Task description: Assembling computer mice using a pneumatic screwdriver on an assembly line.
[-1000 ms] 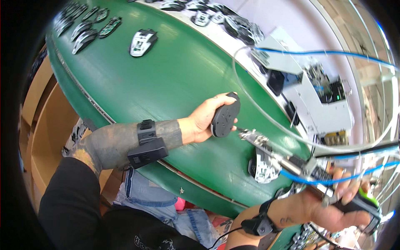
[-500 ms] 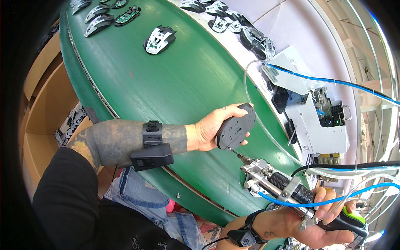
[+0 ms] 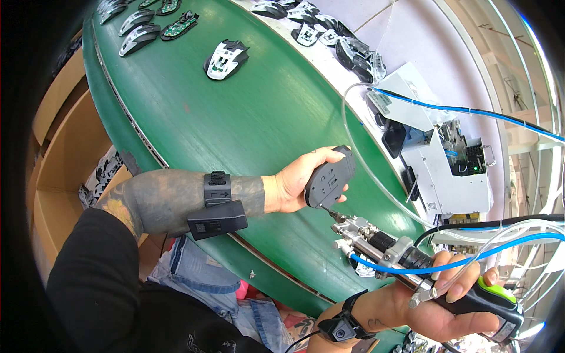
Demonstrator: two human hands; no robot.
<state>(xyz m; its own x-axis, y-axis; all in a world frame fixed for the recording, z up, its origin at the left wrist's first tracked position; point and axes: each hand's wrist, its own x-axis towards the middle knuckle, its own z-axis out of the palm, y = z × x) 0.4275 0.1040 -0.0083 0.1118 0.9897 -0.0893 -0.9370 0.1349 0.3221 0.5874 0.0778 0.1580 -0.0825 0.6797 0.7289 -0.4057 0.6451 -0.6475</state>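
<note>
My left hand (image 3: 294, 181) is wrapped round a black computer mouse (image 3: 331, 181), holding it tilted with its flat underside facing me. My right hand (image 3: 450, 312) grips a powered screwdriver (image 3: 406, 259) that has a metal feed head and a black and green rear body. The driver's thin bit points at the mouse's near end and appears to touch it; the exact contact is too small to make out. Blue and clear air hoses run from the tool off to the right.
A green conveyor belt (image 3: 247, 123) lies below my hands. A half-built mouse (image 3: 225, 60) sits on it, with several more mouse parts at far left. Along the white ledge are mouse shells (image 3: 353, 56) and a grey screw-feeding machine (image 3: 450, 176). Cardboard boxes (image 3: 73, 141) stand at left.
My right hand has brought the screwdriver slightly left and up, with its bit drawn closer to the mouse. The left hand and mouse have barely shifted.
</note>
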